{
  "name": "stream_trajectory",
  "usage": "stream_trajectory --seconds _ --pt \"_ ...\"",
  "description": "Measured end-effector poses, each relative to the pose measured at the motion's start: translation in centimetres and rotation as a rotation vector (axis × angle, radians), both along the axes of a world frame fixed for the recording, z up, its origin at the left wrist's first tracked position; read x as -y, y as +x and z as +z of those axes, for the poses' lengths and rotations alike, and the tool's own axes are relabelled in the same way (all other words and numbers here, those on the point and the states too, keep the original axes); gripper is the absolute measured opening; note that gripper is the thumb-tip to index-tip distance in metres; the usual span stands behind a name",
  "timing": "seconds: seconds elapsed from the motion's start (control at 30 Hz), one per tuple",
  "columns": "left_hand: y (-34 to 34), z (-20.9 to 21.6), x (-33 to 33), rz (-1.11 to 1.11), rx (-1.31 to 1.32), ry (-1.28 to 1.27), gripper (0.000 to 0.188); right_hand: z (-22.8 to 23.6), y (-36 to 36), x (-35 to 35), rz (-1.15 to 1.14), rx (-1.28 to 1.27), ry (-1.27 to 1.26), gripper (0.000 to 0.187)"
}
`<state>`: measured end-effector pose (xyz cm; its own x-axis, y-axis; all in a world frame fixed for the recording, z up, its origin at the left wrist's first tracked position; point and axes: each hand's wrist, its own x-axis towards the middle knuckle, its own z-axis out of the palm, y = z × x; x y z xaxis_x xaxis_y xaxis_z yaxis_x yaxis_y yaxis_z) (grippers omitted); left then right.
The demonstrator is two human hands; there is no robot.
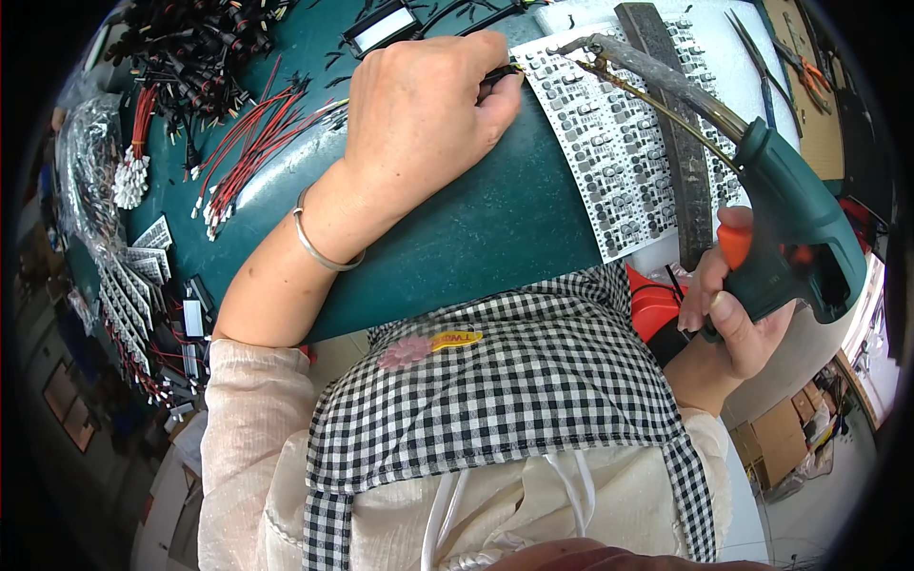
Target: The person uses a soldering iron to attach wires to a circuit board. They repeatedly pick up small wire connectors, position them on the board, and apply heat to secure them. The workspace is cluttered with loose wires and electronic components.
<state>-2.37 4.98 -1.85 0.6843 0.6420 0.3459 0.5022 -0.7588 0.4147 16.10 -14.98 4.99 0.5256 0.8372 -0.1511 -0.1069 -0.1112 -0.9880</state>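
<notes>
My left hand (419, 109) is closed, thumb and fingers pinching a black cable (497, 73) whose short yellowish wire end reaches the upper left edge of a white circuit board panel (609, 233). Rows of small components cover that panel. My right hand (738, 314) grips a green soldering gun (795, 195) with an orange trigger, by its handle. Its grey barrel and thin brass-coloured feed tube slant up and left over the panel. The tip sits just right of the wire end; whether they touch I cannot tell. A dark metal bar (690, 176) lies across the panel, under the barrel.
Red and black wires with white connectors (252, 143) lie left of my wrist. A heap of black cables (190, 48) fills the far left. Stacked board strips (133, 295) hang at the table's left edge. Tweezers (757, 57) and orange-handled pliers (814, 78) lie far right.
</notes>
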Motion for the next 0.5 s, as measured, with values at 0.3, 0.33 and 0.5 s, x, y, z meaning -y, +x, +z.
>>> stream_trajectory --seconds 0.3,0.33,0.5 --pt "-0.71 0.06 -0.43 -0.078 0.137 -0.078 0.019 -0.02 0.46 0.67 -0.007 -0.013 -0.003 0.074" --pt "-0.73 -0.02 -0.3 -0.09 0.131 -0.035 0.019 -0.05 0.45 0.75 -0.017 -0.021 -0.004 0.074" --pt "-0.58 -0.58 0.18 -0.095 0.137 0.087 0.018 0.0 0.0 0.63 -0.013 0.006 -0.01 0.073"
